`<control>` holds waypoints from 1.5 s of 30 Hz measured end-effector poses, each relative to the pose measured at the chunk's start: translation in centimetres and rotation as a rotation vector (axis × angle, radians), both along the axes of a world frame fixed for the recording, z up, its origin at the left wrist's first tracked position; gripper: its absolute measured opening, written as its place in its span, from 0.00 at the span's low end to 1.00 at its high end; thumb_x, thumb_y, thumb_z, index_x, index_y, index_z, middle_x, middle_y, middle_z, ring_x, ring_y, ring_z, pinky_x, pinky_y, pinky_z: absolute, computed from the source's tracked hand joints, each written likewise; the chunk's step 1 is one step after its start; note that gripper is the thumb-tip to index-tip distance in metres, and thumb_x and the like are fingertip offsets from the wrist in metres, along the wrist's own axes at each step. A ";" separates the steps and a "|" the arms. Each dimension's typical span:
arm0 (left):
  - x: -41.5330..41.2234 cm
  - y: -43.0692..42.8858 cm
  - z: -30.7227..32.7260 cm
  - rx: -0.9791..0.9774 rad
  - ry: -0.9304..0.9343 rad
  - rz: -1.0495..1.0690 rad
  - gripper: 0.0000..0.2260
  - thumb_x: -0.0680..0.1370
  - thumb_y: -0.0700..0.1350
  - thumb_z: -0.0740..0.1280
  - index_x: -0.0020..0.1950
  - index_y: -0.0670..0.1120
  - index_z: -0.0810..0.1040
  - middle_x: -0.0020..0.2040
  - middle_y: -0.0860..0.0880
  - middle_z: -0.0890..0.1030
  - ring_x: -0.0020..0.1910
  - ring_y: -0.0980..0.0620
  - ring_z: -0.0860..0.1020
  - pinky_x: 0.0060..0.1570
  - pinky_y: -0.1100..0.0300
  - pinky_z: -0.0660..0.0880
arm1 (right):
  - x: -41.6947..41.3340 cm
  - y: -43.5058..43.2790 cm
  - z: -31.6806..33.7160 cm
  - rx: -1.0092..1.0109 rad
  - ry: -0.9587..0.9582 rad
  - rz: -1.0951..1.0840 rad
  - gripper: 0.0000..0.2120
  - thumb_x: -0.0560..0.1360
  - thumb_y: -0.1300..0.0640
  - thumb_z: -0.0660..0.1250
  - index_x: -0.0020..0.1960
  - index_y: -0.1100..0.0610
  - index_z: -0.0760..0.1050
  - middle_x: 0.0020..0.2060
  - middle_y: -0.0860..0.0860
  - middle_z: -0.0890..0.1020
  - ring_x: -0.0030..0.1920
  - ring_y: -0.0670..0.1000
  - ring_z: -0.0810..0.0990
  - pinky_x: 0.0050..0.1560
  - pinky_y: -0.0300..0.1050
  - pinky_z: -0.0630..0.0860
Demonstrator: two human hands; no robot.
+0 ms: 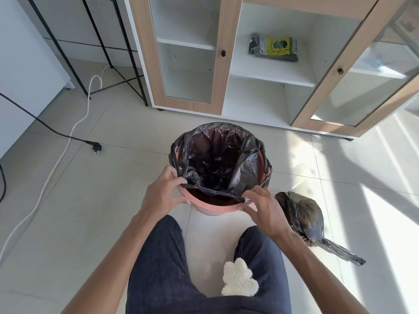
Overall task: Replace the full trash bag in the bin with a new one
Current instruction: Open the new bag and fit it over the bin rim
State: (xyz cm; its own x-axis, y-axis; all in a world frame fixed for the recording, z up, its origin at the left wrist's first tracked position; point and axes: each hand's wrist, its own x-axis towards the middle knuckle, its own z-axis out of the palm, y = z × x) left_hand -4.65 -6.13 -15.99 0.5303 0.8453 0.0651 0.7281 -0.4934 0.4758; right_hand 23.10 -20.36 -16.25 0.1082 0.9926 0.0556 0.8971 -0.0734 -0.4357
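A pink bin (209, 206) stands on the tiled floor in front of my knees. A new black trash bag (217, 155) lines it, folded over the far and side rims. The bag's near edge is stretched taut between my hands, just inside the near rim. My left hand (164, 192) pinches that edge at the bin's left side. My right hand (264, 206) pinches it at the right side. The full black trash bag (303, 217), tied shut, lies on the floor to the right of the bin.
A wood-framed cabinet (218, 55) stands behind the bin, its right door (353, 71) swung open. A pack of trash bags (273, 47) lies on its shelf. A white cable (59, 152) and a black plug (95, 146) lie at left. A white fluffy slipper (238, 279) is between my legs.
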 end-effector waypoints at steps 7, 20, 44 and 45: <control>-0.4 0.3 -0.8 0.213 0.066 -0.131 0.18 0.64 0.57 0.78 0.48 0.48 0.85 0.57 0.55 0.78 0.50 0.54 0.75 0.43 0.56 0.79 | -0.1 -0.3 -0.5 0.078 -0.018 -0.002 0.07 0.75 0.50 0.72 0.49 0.53 0.78 0.44 0.46 0.75 0.45 0.51 0.75 0.36 0.48 0.77; -0.5 -0.4 -2.6 0.332 -0.068 -0.079 0.11 0.66 0.54 0.78 0.41 0.49 0.84 0.44 0.57 0.80 0.38 0.57 0.79 0.24 0.58 0.75 | -0.4 -1.0 -2.0 0.187 -0.112 -0.075 0.07 0.72 0.53 0.76 0.47 0.54 0.82 0.44 0.48 0.78 0.48 0.54 0.78 0.29 0.51 0.79; 0.0 -2.1 -5.2 0.484 -0.050 -0.113 0.16 0.77 0.55 0.68 0.34 0.46 0.79 0.35 0.54 0.75 0.29 0.57 0.73 0.22 0.64 0.67 | -1.9 -1.1 -3.0 0.350 -0.284 -0.104 0.05 0.70 0.60 0.74 0.40 0.53 0.79 0.38 0.48 0.80 0.41 0.53 0.82 0.24 0.46 0.76; 0.2 -2.1 -5.0 0.472 -0.055 -0.127 0.17 0.76 0.57 0.69 0.34 0.46 0.78 0.34 0.54 0.74 0.28 0.57 0.72 0.22 0.66 0.66 | -1.8 -1.0 -2.9 0.350 -0.278 -0.104 0.05 0.70 0.60 0.74 0.41 0.53 0.79 0.38 0.48 0.80 0.41 0.53 0.82 0.26 0.46 0.77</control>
State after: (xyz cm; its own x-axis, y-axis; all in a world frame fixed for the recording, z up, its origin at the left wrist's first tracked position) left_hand -4.48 -8.23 -21.03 0.6124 0.6458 0.4560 0.6285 -0.7476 0.2147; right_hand 21.28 -21.38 -19.18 0.1396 0.8935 0.4267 0.9791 -0.0601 -0.1943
